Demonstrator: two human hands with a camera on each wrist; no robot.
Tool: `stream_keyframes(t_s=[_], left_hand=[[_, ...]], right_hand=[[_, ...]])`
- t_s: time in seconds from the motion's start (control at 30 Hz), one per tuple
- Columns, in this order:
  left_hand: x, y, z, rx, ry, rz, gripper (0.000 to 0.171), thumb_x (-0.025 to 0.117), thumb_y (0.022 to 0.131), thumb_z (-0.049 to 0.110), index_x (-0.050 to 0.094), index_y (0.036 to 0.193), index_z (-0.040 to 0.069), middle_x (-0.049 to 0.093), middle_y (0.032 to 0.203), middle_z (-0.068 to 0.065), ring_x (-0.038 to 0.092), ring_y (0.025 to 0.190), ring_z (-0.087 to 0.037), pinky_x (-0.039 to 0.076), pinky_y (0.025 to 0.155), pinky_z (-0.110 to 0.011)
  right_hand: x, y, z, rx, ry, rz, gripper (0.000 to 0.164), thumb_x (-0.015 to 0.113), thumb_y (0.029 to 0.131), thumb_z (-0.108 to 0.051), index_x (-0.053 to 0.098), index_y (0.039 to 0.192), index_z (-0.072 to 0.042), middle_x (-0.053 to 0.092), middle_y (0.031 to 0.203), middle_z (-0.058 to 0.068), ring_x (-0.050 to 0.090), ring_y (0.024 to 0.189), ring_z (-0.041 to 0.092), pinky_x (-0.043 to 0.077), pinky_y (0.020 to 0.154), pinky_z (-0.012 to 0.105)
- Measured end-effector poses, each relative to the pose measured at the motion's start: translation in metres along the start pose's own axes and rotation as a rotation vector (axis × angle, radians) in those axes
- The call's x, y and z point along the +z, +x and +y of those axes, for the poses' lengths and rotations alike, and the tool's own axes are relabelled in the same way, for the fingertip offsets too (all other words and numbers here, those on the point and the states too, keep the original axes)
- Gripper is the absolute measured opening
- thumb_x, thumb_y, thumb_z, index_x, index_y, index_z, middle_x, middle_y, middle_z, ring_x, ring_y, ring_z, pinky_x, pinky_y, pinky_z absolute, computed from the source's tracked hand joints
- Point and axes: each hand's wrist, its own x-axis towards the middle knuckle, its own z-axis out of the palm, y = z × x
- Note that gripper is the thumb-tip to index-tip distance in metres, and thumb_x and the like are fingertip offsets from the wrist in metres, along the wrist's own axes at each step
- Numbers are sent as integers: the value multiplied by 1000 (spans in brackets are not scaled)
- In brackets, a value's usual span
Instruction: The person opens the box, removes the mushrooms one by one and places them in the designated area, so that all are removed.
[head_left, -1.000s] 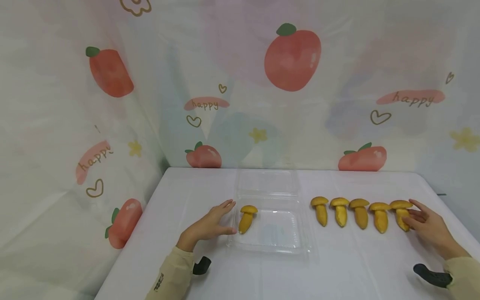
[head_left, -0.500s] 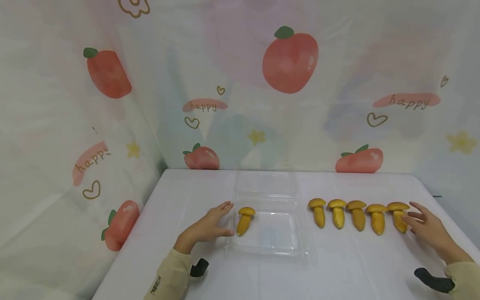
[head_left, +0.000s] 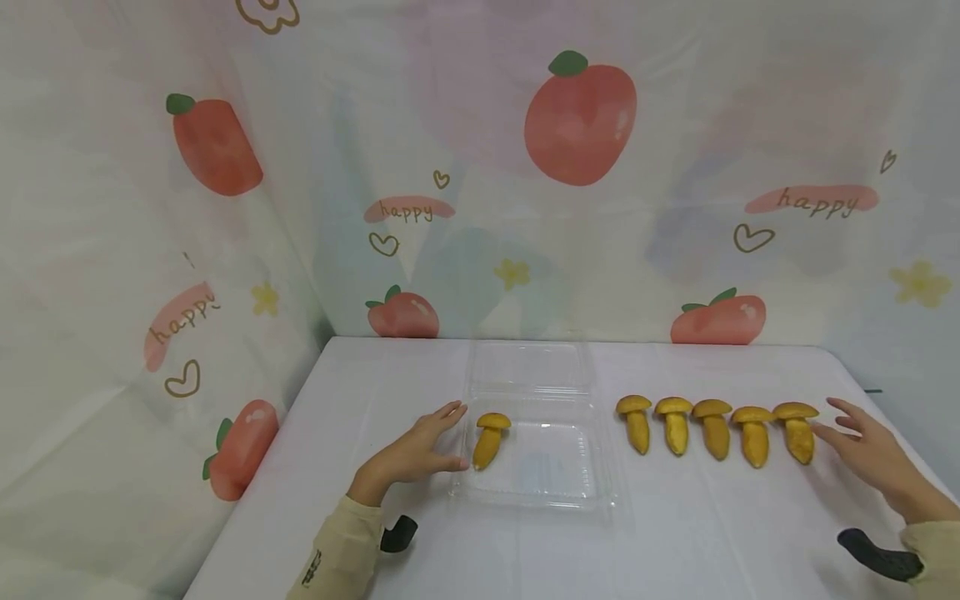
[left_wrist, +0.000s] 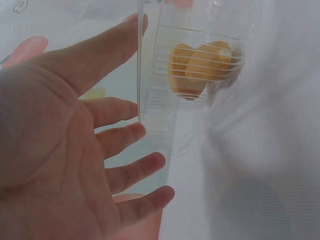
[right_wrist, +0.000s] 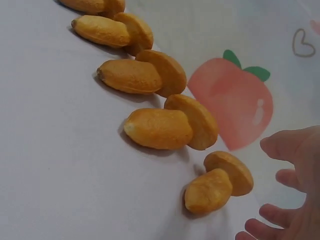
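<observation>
My left hand (head_left: 408,450) has its fingers spread and straight, with thumb and fingertips at the left edge of a clear plastic clamshell box (head_left: 551,502). Its lid (head_left: 532,367) lies folded back. One yellow mushroom (head_left: 489,442) lies at the left side inside the box; through the clear wall it shows in the left wrist view. To the right, several more yellow mushrooms lie in a row, caps away from me. Just beyond the rightmost mushroom (head_left: 798,433) is my right hand (head_left: 870,450), fingers relaxed and holding nothing. The right wrist view shows a gap between fingers and that mushroom (right_wrist: 210,192).
A white cloth covers the table (head_left: 675,542). Behind it and on the left stand curtains (head_left: 465,100) printed with red fruit and hearts. Black wrist straps (head_left: 877,554) stick out below both sleeves.
My right hand has drawn back to the right, away from the rightmost mushroom, which lies in its place in the row. The left hand stays at the box; the head view has shifted slightly.
</observation>
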Motion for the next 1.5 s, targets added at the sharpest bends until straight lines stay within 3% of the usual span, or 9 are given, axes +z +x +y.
stream_keyframes(t_s=[0.13,0.33,0.6,1.13,1.17,1.37,1.4,1.47,1.5], left_hand=[[0,0,0,-1,8,1,88,76,91,33,28,160,7,21,169,-15,24,152,-43,27,121,-63],[-1,-1,1,-4,4,-2,88,76,91,31,28,160,6,21,169,-16,23,153,-44,26,121,-63],[1,-2,0,-10,4,2,88,76,91,31,28,160,7,21,169,-15,23,153,-42,26,121,-62],[0,1,0,5,20,-3,88,76,91,33,28,160,6,22,169,-16,25,152,-43,28,121,-61],[0,2,0,6,19,-3,88,76,91,33,28,160,6,22,169,-16,26,152,-43,28,121,-61],[0,2,0,12,22,3,89,76,91,33,28,159,3,22,168,-17,26,151,-44,28,121,-61],[0,2,0,11,23,3,89,76,91,34,28,159,3,22,168,-17,26,151,-44,28,121,-61],[0,1,-1,13,24,1,89,76,91,34,28,159,3,22,168,-17,26,151,-44,28,121,-61],[0,1,0,10,26,-1,89,76,91,34,28,159,4,22,168,-17,26,151,-44,28,121,-61]], right_hand=[[-1,-3,-8,-11,-1,50,85,37,107,-50,-3,158,5,7,150,50,21,131,70,34,98,79],[-2,-13,-28,-75,7,59,76,37,109,-38,0,156,8,7,150,51,18,132,71,32,97,81],[0,-26,-55,-169,39,-21,78,35,109,-43,0,157,7,10,150,51,21,131,71,31,94,83],[29,-46,-96,-310,12,-15,66,41,110,-32,17,156,8,26,147,47,31,126,63,38,92,80],[31,-46,-98,-327,14,-11,66,42,109,-32,19,156,7,28,147,46,32,126,63,45,97,70],[48,-49,-107,-390,42,-9,60,47,108,-27,27,154,7,34,147,42,33,128,61,44,100,69],[50,-50,-109,-390,38,-13,60,47,108,-27,28,154,7,34,147,42,34,128,60,42,93,75],[56,-51,-113,-405,25,-24,59,49,108,-27,30,153,6,36,147,40,36,127,58,50,91,69],[58,-52,-114,-412,20,-30,59,49,107,-27,31,153,5,38,147,39,38,127,56,54,91,58]])
